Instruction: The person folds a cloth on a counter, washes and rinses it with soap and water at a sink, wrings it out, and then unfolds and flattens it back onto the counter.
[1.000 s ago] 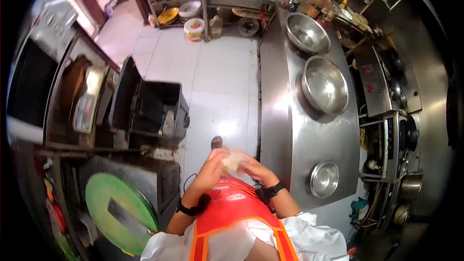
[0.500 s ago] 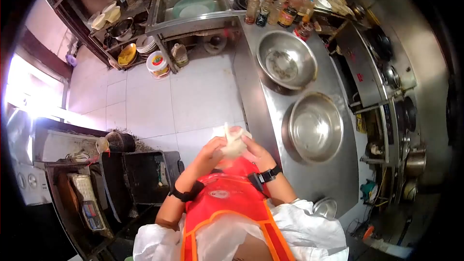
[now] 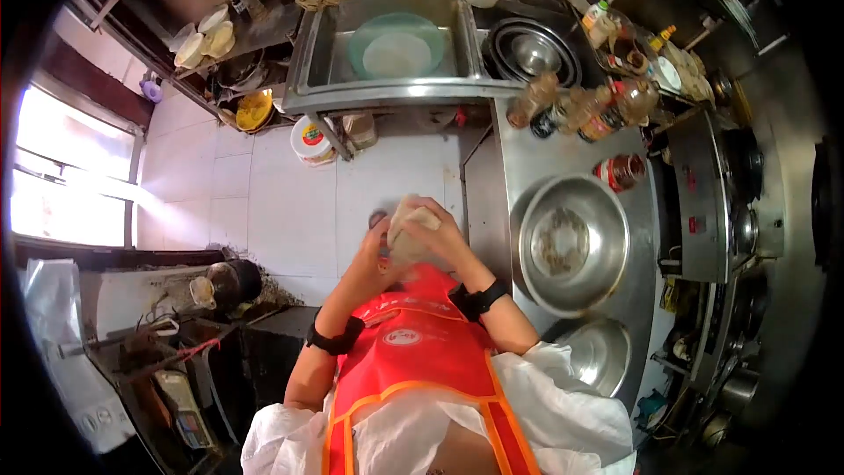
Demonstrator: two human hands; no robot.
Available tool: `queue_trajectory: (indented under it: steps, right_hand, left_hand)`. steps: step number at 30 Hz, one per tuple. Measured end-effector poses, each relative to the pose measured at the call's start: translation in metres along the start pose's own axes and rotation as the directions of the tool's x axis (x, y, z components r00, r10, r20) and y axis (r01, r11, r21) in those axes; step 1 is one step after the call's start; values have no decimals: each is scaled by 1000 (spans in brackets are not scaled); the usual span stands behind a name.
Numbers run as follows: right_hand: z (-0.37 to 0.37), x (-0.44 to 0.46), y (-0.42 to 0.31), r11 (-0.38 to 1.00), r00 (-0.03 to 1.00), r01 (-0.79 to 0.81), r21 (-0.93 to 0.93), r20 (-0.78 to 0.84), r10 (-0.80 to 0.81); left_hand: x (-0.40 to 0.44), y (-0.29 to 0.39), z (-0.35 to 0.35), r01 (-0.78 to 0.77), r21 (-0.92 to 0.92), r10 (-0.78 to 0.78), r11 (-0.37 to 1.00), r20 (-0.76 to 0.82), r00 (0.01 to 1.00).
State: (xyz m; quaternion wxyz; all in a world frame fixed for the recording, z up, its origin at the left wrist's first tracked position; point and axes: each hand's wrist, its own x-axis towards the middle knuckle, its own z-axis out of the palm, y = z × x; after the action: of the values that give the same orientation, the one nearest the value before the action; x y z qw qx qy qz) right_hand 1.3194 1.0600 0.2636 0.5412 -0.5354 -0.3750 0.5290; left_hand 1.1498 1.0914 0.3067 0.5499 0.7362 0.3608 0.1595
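Observation:
Between my hands, in front of the red apron (image 3: pixel 413 347), hangs a crumpled pale cloth (image 3: pixel 406 242), blurred by motion. My right hand (image 3: pixel 442 233) has its fingers wrapped round the cloth's upper part. On the cloth's other side, my left hand (image 3: pixel 369 255) is close against it; its fingers are partly hidden and smeared, so its grip does not show clearly. Black bands circle both wrists. Nearest on the right is a large steel basin (image 3: pixel 573 286) on the metal counter (image 3: pixel 547 154), with a second steel basin (image 3: pixel 598 356) nearer my body.
Ahead is a sink (image 3: pixel 321 75) holding a green basin (image 3: pixel 431 40). Several bottles (image 3: pixel 607 114) stand on the counter's far end, with a red-labelled jar (image 3: pixel 621 172) nearer. A white bucket (image 3: pixel 312 142) sits on the tiled floor. Dark shelving (image 3: pixel 202 378) is at left.
My view has swung forward and shifted, bringing more of the sink into sight. My hands and the cloth have risen slightly in view, and the cloth has changed shape.

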Motion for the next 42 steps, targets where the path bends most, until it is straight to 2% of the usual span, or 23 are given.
queue_trajectory:
  steps: [4, 6, 9, 13, 15, 16, 18, 19, 21, 22, 23, 26, 28, 29, 32, 33, 34, 35, 36, 37, 39, 41, 42]
  right_hand:
    - [-6, 94, -9, 996, 995, 92, 22, -49, -90]
    - [-19, 145, 4, 997, 998, 41, -64, -53, -44]
    - [-28, 213, 7, 996, 992, -46, -83, -122, 35]
    - [-43, 290, 2, 984, 981, -136, -113, -157, 117]
    - [-56, 322, 13, 974, 986, -18, -228, -165, -20]
    - [-61, 337, 7, 973, 988, -22, -231, -157, -15]
    - [-76, 367, -8, 988, 984, -154, -34, -98, 150]
    - [-93, 386, 18, 982, 989, -140, -128, -55, 134]
    - [-103, 413, 13, 943, 946, -323, -83, -55, 319]
    - [-108, 427, 9, 904, 909, -417, -97, -48, 414]
    - [-118, 441, 19, 892, 903, -429, -143, -38, 428]
    - [-135, 479, 27, 837, 861, -494, -235, 1, 508]
    - [-151, 503, 53, 836, 891, -449, -317, -85, 446]
    - [-155, 514, 58, 845, 932, -342, -411, -32, 362]
    - [-157, 537, 67, 803, 932, -330, -497, -40, 359]
    - [-169, 544, 97, 786, 927, -347, -511, -58, 371]
    - [-179, 552, 116, 774, 921, -351, -527, -46, 386]
    - [-186, 559, 130, 759, 952, -268, -593, -39, 305]
    - [-195, 562, 143, 732, 975, -187, -655, -29, 222]
    - [-192, 563, 141, 718, 970, -200, -667, -31, 242]
    - [-176, 574, 131, 517, 969, -58, -854, 75, 234]
    - [-175, 587, 144, 524, 951, -63, -850, 108, 290]
    - [-175, 591, 151, 543, 931, -74, -837, 137, 339]
  left_hand:
    - [109, -42, -38, -13, 126, 5, 992, 68, 998]
    - [165, -84, -50, -132, 138, 124, 982, 65, 990]
    - [238, -87, -83, -37, -10, 38, 999, 158, 987]
    - [325, -81, -124, 37, 60, -50, 998, 236, 970]
    - [365, -83, -138, -36, 107, 12, 994, 216, 976]
    - [386, -90, -142, -30, 103, 8, 994, 209, 978]
    - [427, -113, -143, 54, 84, -79, 995, 331, 940]
    - [443, -120, -143, 67, 68, -85, 995, 310, 947]
    - [469, -129, -140, 21, 161, -75, 987, 341, 937]
    - [478, -133, -138, 48, 136, -88, 990, 304, 949]
    - [490, -138, -139, 44, 220, -106, 974, 279, 954]
    - [514, -170, -120, 200, 119, -210, 972, 73, 975]
    - [531, -204, -93, 21, 96, 7, 995, -279, 960]
    - [541, -200, -91, 215, 116, -176, 970, -278, 944]
    - [544, -174, -106, 419, 135, -346, 898, -372, 861]
    - [547, -176, -111, 437, 107, -368, 893, -384, 847]
    - [551, -181, -114, 503, 62, -461, 862, -318, 828]
    - [556, -192, -113, 565, 23, -544, 825, -241, 804]
    - [561, -208, -110, 573, 4, -556, 820, -233, 798]
    - [568, -232, -97, 556, 23, -539, 831, -214, 815]
    - [573, -250, -92, 540, 23, -528, 841, -182, 830]
    - [581, -256, -100, 506, -279, -548, 816, -96, 831]
    - [590, -272, -84, 508, -302, -554, 807, -88, 828]
